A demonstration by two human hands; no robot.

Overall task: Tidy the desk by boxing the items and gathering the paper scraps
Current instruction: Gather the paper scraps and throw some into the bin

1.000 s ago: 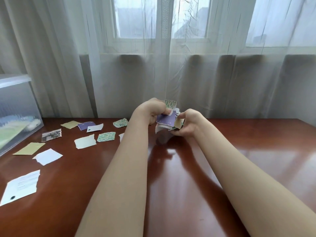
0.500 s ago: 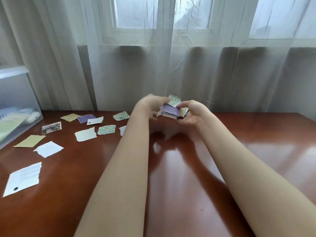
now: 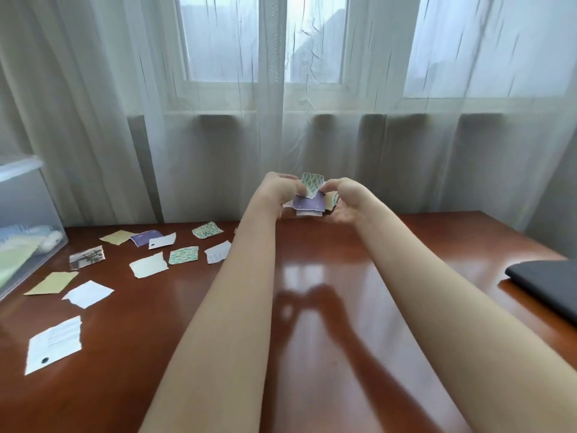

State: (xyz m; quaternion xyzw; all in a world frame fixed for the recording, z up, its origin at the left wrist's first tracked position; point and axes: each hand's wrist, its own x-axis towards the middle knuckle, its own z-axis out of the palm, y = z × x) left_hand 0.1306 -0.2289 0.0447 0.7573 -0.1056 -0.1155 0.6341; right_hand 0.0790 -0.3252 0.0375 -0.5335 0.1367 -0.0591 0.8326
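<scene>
Above far edge of desk [image 3: 312, 370]: left hand [image 3: 278, 190], right hand [image 3: 346, 203] both pinch one scrap bundle [image 3: 307, 202]; eleven loose scraps [image 3: 149, 265] lie left.

One head-worn wide view, forward and down across the desk [image 3: 327, 385]

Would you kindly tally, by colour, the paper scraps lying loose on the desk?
White or cream scraps: 5
Tan scraps: 2
Green-patterned scraps: 2
Purple scrap: 1
Photo scrap: 1
Total: 11
</scene>
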